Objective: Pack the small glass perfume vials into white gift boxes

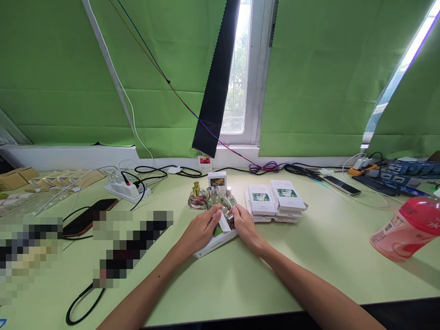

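Observation:
A small white carton (220, 242) lies tilted on the table in front of me, its flap raised and part of a green picture showing. My left hand (202, 228) wraps around its left side. My right hand (245, 225) closes on its right end, by the flap; a small shiny item (231, 219) shows beside these fingertips, too covered to make out fully. Just beyond stand several glass perfume bottles (216, 196) with silver caps, and round ones (197, 197) with gold caps. An upright white box (217, 179) with a flower picture stands behind them.
Flat white cartons (263, 201) are stacked right of my hands. A pink-red canister (407, 227) stands at the right edge. Phones (90, 217) (341, 185), a power strip (129, 189) and black cables (300, 171) lie along the sides and back. Blurred patches cover things at left.

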`<state>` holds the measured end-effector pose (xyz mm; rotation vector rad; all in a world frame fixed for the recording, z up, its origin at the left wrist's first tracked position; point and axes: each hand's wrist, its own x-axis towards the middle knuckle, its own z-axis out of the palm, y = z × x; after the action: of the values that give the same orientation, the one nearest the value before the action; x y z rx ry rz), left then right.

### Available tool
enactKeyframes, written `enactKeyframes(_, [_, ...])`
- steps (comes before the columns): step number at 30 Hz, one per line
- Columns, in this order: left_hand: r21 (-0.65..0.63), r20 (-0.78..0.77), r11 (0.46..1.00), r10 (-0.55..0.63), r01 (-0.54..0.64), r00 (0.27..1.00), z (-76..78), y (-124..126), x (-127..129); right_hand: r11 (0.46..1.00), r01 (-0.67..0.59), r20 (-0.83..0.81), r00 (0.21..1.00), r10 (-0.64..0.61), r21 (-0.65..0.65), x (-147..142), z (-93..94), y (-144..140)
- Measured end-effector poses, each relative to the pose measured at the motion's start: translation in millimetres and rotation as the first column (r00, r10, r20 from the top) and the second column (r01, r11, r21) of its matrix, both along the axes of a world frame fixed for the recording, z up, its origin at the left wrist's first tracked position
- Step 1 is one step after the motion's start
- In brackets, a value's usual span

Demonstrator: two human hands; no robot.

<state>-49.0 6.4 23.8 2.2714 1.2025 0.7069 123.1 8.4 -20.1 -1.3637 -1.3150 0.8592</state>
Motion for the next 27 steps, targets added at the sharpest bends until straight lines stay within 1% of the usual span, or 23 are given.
enactKeyframes(16, [-0.004,-0.002,1.000,-0.004,0.004,1.000,2.3,-1.4,0.4,1.000,-0.010,0.073,0.997,0.010,-0.004,-0.6,2.2,-1.7])
enactKeyframes(27, [0.007,0.001,1.000,-0.004,0.004,1.000,2.8,-1.8,0.2,0.999,-0.039,0.077,0.996,0.039,0.004,-2.4,2.7,-2.6])
